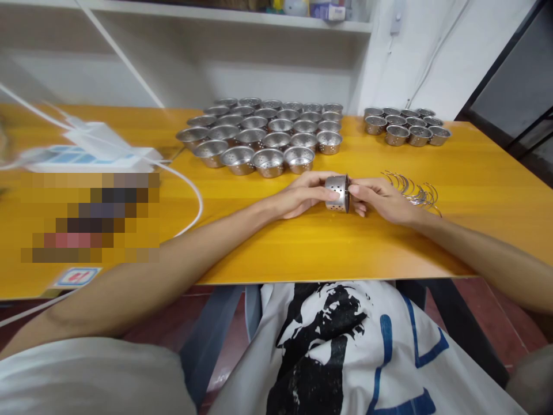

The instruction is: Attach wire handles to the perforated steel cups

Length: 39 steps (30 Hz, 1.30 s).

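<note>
Cup in left hand's fingers

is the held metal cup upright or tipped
Tipped on its side: the metal cup in the left hand has one round end facing the right hand.

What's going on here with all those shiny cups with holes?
Someone's left hand holds a round silver metal cup with little holes, turned on its side, over a yellow table. The right hand is at its open rim; I can't tell whether it pinches anything. Just past that hand lies a small heap of thin, curved silver wires. Farther back stand similar cups: a bigger group on the left, a smaller group on the right.
</note>
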Available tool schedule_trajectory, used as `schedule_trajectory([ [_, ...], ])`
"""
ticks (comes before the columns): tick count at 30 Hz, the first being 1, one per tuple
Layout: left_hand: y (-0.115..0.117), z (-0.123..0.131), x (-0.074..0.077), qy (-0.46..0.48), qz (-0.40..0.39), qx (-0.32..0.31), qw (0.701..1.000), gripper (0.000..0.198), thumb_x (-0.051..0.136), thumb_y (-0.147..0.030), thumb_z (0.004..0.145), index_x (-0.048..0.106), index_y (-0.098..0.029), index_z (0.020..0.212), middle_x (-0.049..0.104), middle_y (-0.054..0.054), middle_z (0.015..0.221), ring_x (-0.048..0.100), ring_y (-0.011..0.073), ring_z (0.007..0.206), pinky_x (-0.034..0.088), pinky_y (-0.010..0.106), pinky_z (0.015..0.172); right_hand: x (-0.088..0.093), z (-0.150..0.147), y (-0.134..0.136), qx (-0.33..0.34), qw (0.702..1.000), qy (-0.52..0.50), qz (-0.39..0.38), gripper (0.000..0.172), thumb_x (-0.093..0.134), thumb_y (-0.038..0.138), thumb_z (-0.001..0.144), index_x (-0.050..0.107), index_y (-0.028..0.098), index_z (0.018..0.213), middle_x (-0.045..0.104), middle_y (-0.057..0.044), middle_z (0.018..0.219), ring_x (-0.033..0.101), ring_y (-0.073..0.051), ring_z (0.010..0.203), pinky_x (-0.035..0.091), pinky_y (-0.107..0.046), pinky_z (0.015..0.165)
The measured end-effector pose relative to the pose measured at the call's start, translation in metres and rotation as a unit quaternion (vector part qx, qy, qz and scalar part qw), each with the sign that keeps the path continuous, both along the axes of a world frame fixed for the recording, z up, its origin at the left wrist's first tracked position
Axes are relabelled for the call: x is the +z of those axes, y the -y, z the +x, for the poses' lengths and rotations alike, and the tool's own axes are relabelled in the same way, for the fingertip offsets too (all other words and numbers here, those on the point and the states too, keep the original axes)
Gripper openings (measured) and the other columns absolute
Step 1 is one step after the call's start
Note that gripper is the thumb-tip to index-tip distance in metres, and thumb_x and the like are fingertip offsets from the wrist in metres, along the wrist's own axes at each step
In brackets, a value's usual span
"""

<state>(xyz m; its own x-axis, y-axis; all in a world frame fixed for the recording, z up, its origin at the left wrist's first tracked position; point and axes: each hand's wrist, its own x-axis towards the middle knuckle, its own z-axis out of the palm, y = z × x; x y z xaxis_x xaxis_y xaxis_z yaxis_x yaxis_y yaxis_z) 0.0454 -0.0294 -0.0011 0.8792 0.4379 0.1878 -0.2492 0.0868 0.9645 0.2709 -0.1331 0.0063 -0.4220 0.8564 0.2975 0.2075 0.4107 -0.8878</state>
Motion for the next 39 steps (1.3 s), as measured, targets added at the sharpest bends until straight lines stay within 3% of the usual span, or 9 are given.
schedule_trajectory([
  [7, 0.0, -0.001, -0.002, -0.008, 0.004, 0.018, 1.0, 0.049, 0.101, -0.03, 0.075, 0.084, -0.015, 0.118, 0.083, 0.012, 0.114, 0.077, 0.0221, 0.102, 0.059, 0.036, 0.094, -0.021, -0.007, -0.002, -0.02, 0.998, -0.053, 0.024, 0.06, 0.058, 0.071, 0.112, 0.056, 0.022, 0.078, 0.047, 0.004, 0.069, 0.042, -0.011, 0.061, 0.04, -0.026, 0.059],
  [15, -0.001, -0.002, -0.004, -0.017, 0.019, 0.034, 0.999, 0.055, 0.104, -0.03, 0.075, 0.084, -0.016, 0.124, 0.081, 0.012, 0.12, 0.076, 0.0221, 0.108, 0.06, 0.036, 0.096, -0.013, -0.007, 0.002, -0.035, 0.999, 0.0, 0.019, 0.068, 0.058, 0.084, 0.105, 0.061, 0.021, 0.078, 0.055, 0.002, 0.067, 0.05, -0.013, 0.061, 0.039, -0.028, 0.059],
  [21, 0.001, -0.002, -0.003, -0.018, 0.024, 0.041, 0.999, 0.055, 0.104, -0.034, 0.074, 0.084, -0.015, 0.122, 0.081, 0.012, 0.12, 0.076, 0.0234, 0.107, 0.061, 0.036, 0.094, -0.012, -0.008, 0.003, -0.027, 0.999, 0.0, 0.03, 0.063, 0.057, 0.075, 0.111, 0.058, 0.021, 0.079, 0.053, 0.002, 0.07, 0.049, -0.012, 0.064, 0.039, -0.028, 0.062],
  [25, 0.003, -0.002, 0.0, -0.008, 0.031, 0.023, 0.999, 0.05, 0.103, -0.04, 0.075, 0.083, -0.014, 0.113, 0.082, 0.011, 0.109, 0.076, 0.0224, 0.097, 0.061, 0.037, 0.09, -0.011, -0.011, 0.004, -0.025, 0.998, -0.05, 0.01, 0.056, 0.061, 0.071, 0.11, 0.055, 0.022, 0.084, 0.052, 0.003, 0.075, 0.047, -0.011, 0.063, 0.039, -0.026, 0.059],
  [31, 0.005, 0.0, 0.001, 0.0, 0.011, 0.026, 1.0, 0.052, 0.1, -0.04, 0.075, 0.081, -0.015, 0.116, 0.081, 0.009, 0.104, 0.076, 0.0216, 0.093, 0.059, 0.036, 0.087, -0.008, -0.016, 0.008, -0.107, 0.99, -0.092, 0.019, 0.051, 0.072, 0.074, 0.103, 0.061, 0.024, 0.096, 0.053, 0.007, 0.064, 0.048, -0.01, 0.051, 0.041, -0.026, 0.052],
  [34, 0.005, 0.001, 0.001, 0.016, -0.032, 0.041, 0.999, 0.056, 0.099, -0.033, 0.075, 0.077, -0.017, 0.124, 0.081, 0.007, 0.109, 0.075, 0.0196, 0.093, 0.06, 0.035, 0.089, -0.007, -0.017, 0.007, -0.162, 0.98, -0.106, 0.038, 0.052, 0.077, 0.075, 0.098, 0.062, 0.025, 0.101, 0.06, 0.005, 0.076, 0.05, -0.009, 0.049, 0.044, -0.026, 0.047],
  [39, 0.007, 0.001, 0.004, 0.007, -0.069, 0.038, 0.997, 0.039, 0.089, -0.04, 0.085, 0.077, -0.015, 0.113, 0.08, 0.008, 0.104, 0.073, 0.019, 0.089, 0.06, 0.032, 0.083, -0.003, -0.011, 0.0, -0.19, 0.973, -0.127, 0.015, 0.065, 0.093, 0.075, 0.081, 0.057, 0.029, 0.108, 0.065, -0.001, 0.111, 0.055, -0.007, 0.054, 0.053, -0.028, 0.047],
])
